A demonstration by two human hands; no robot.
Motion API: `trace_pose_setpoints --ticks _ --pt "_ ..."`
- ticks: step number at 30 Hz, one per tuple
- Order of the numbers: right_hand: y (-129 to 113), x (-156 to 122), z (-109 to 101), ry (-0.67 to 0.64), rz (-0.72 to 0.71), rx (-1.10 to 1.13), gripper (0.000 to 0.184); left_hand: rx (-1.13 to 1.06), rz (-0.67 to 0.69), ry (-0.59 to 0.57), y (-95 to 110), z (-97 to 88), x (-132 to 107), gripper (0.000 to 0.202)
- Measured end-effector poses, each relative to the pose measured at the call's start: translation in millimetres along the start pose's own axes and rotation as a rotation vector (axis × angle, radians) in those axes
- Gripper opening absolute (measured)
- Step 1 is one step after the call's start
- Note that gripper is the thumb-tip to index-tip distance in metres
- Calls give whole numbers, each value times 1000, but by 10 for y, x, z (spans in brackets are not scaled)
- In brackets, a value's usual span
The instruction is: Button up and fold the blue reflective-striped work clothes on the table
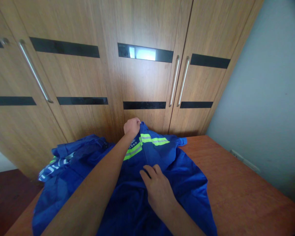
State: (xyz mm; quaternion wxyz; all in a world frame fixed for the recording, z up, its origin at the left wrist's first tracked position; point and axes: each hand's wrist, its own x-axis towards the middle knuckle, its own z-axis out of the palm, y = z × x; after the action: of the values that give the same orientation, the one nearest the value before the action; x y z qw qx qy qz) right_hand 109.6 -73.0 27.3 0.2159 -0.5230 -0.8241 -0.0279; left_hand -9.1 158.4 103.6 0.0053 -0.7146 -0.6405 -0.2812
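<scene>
A blue work jacket with yellow-green and grey reflective strips lies spread on a reddish-brown wooden surface. My left hand is stretched to its far side, fingers closed on a raised fold of the cloth. White lettering on the jacket shows just beside my left forearm. Closer to me, my right hand rests over the jacket's middle. Its fingers are bent, with a gap between thumb and forefinger, and no cloth shows pinched between them. Both forearms cover part of the jacket.
More bunched blue cloth with a white-patterned part lies at the left. Behind stands a wooden wardrobe with black strips and long metal handles. The wooden surface reaches right, toward a pale wall with a socket strip.
</scene>
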Motion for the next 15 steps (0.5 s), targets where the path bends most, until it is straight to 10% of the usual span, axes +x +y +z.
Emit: trace_pose_setpoints --ticks 9,15 --pt "42 -325 102 -46 -88 477 61 69 37 -21 -67 -35 -175 30" --pt "808 -391 41 120 142 561 36 182 162 -142 -315 -282 -696 31"
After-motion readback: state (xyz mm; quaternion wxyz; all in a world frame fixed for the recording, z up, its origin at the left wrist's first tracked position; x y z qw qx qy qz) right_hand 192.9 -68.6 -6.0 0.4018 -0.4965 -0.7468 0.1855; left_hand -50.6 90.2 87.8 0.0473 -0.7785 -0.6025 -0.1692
